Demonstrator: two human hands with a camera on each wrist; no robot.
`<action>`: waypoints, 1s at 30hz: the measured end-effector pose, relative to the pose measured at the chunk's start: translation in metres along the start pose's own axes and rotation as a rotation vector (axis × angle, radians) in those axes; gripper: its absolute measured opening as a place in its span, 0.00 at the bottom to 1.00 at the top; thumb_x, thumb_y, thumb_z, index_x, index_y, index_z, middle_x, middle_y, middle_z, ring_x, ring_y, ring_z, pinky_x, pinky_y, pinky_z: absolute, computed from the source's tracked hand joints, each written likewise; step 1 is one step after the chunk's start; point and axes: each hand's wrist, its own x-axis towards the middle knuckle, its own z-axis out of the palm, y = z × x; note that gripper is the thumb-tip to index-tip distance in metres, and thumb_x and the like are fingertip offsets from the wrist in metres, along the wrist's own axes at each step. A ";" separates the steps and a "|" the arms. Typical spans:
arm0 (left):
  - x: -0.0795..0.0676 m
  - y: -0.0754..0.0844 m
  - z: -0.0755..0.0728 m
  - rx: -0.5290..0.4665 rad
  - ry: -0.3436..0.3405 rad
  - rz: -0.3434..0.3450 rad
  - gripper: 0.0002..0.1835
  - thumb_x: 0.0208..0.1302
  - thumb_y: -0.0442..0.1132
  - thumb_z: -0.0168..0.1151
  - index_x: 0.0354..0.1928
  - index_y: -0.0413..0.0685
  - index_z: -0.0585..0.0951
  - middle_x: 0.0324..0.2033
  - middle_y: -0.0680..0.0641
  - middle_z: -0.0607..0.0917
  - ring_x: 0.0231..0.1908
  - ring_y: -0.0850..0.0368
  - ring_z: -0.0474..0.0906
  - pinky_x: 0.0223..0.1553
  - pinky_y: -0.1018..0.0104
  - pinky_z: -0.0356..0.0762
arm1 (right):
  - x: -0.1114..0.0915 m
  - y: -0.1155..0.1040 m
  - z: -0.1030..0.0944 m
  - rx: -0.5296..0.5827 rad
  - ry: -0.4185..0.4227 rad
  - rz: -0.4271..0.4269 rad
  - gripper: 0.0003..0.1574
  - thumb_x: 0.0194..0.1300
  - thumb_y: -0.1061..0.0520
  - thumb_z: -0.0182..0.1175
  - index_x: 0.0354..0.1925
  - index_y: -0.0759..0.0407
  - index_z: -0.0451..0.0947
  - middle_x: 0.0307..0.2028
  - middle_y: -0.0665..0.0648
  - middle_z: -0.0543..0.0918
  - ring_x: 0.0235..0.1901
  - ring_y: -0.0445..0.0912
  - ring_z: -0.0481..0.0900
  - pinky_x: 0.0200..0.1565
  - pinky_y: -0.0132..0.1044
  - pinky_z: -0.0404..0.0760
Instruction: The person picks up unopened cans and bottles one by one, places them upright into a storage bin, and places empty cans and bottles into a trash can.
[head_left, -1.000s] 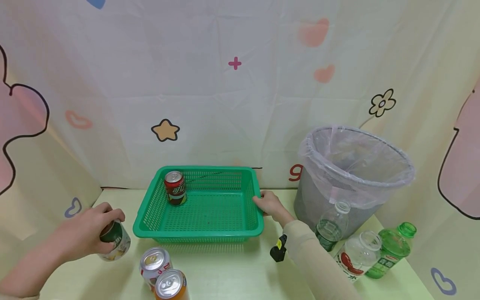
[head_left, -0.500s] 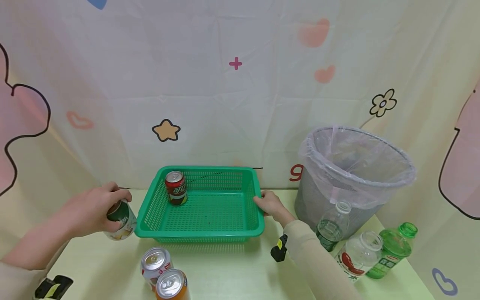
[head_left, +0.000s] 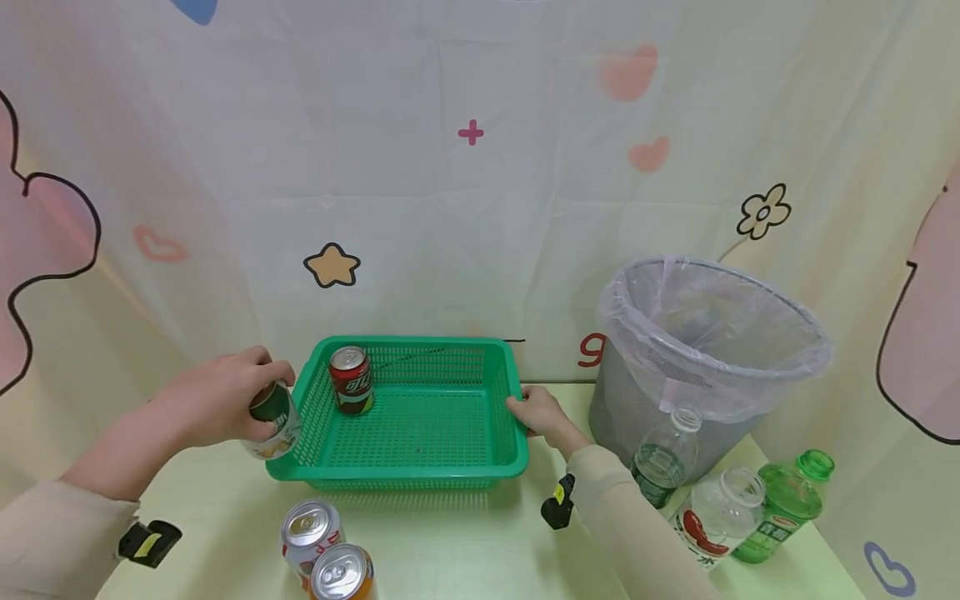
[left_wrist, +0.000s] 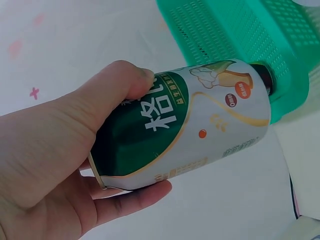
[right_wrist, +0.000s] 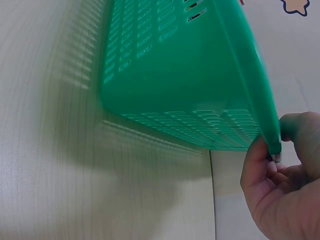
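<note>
A green and white can [left_wrist: 200,115] with printed characters is gripped from above by my left hand [head_left: 225,398], tilted, at the left rim of the green plastic basket [head_left: 420,481]. Thumb and fingers wrap the can's green end in the left wrist view. My right hand [head_left: 542,410] pinches the basket's right rim between thumb and fingers, as the right wrist view [right_wrist: 290,175] also has it. Inside the basket, at its back left, stands a red can [head_left: 351,381].
Two more cans, one silver [head_left: 309,533] and one orange [head_left: 343,575], stand in front of the basket. At right is a lined mesh bin [head_left: 630,400], with a clear bottle [head_left: 666,457], a clear jar [head_left: 718,517] and a green bottle [head_left: 795,500] before it.
My left hand has carried the green and white can up and rightward to the basket's left rim. The right hand keeps its hold on the basket.
</note>
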 end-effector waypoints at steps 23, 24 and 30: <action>0.052 0.009 0.023 -0.037 -0.117 -0.022 0.22 0.45 0.40 0.70 0.46 0.47 0.77 0.30 0.48 0.71 0.26 0.56 0.67 0.23 0.68 0.66 | -0.001 -0.003 -0.001 0.005 -0.003 -0.005 0.17 0.65 0.55 0.50 0.45 0.66 0.73 0.36 0.60 0.79 0.30 0.45 0.80 0.31 0.39 0.82; 0.054 0.009 0.025 -0.037 -0.120 -0.025 0.23 0.45 0.41 0.70 0.46 0.47 0.77 0.30 0.48 0.71 0.26 0.56 0.67 0.23 0.68 0.66 | -0.001 -0.003 -0.001 0.005 -0.002 -0.004 0.17 0.65 0.55 0.50 0.45 0.66 0.73 0.36 0.60 0.79 0.30 0.45 0.80 0.31 0.39 0.82; 0.065 0.008 0.033 -0.038 -0.152 -0.037 0.23 0.47 0.41 0.69 0.48 0.48 0.76 0.30 0.48 0.70 0.26 0.56 0.66 0.24 0.66 0.65 | 0.000 -0.002 -0.001 -0.002 0.001 0.000 0.17 0.65 0.55 0.50 0.45 0.66 0.73 0.36 0.59 0.79 0.30 0.45 0.80 0.31 0.39 0.82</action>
